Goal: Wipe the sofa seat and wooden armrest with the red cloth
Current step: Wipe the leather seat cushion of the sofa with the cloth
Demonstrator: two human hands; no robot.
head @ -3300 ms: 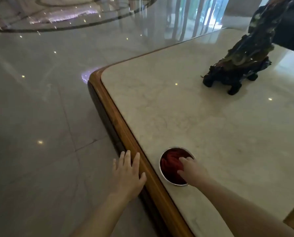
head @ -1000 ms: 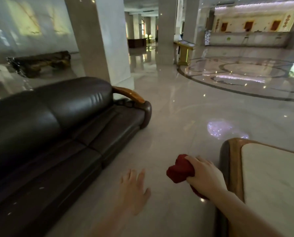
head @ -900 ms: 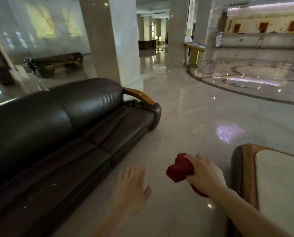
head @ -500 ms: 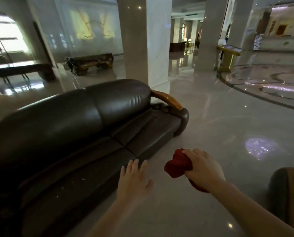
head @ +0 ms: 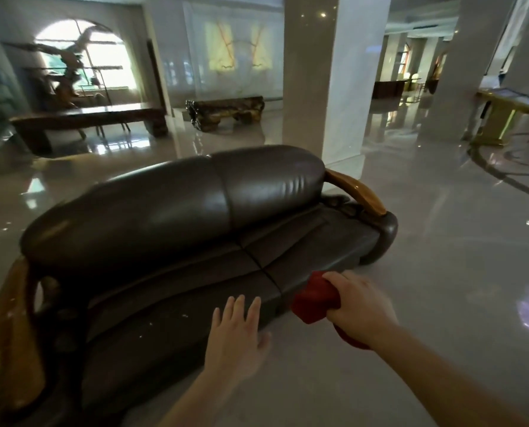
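A dark leather sofa [head: 177, 217] fills the middle of the view, its seat [head: 195, 291] running from lower left to right. One wooden armrest [head: 357, 191] curves over the far right end, another [head: 13, 328] stands at the near left end. My right hand [head: 360, 306] grips a bunched red cloth [head: 314, 302] just in front of the seat's front edge, above the floor. My left hand [head: 237, 337] hovers with fingers spread over the seat's front edge, holding nothing.
A polished stone floor [head: 441, 272] spreads right of the sofa. A white pillar [head: 334, 72] stands behind its far end. Dark wooden benches [head: 226, 112] and a long table [head: 87, 118] sit further back, a gold stand [head: 503, 115] at far right.
The view has swung left from the marble-topped table to face the sofa. Both hands have come closer to the seat's front edge, the red cloth still in my right hand.
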